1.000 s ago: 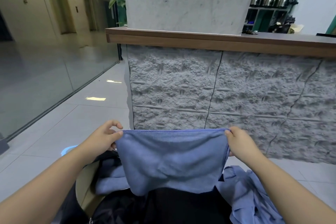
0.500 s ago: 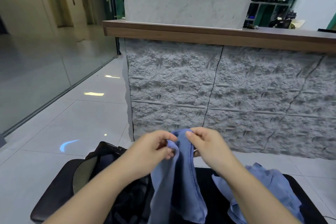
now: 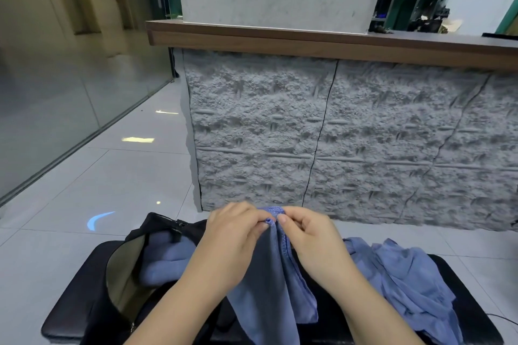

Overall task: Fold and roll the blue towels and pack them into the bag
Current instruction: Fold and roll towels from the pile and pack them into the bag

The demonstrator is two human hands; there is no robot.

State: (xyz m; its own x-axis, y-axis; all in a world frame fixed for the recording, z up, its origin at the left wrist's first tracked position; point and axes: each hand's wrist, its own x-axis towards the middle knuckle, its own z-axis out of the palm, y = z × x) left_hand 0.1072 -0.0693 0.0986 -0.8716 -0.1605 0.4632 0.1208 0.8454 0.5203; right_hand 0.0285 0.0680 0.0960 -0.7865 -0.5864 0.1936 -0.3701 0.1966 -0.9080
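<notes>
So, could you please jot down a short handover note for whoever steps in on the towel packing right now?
Left hand and right hand: both pinch the top corners of one blue towel, brought together above the black bench, so it hangs folded in half.
Bag: open at the bench's left end, with rolled towels already inside.
Loose towels: heaped unfolded on the right of the bench.
Left: finish folding and rolling the held towel, pack it, then work through the heap.
</notes>
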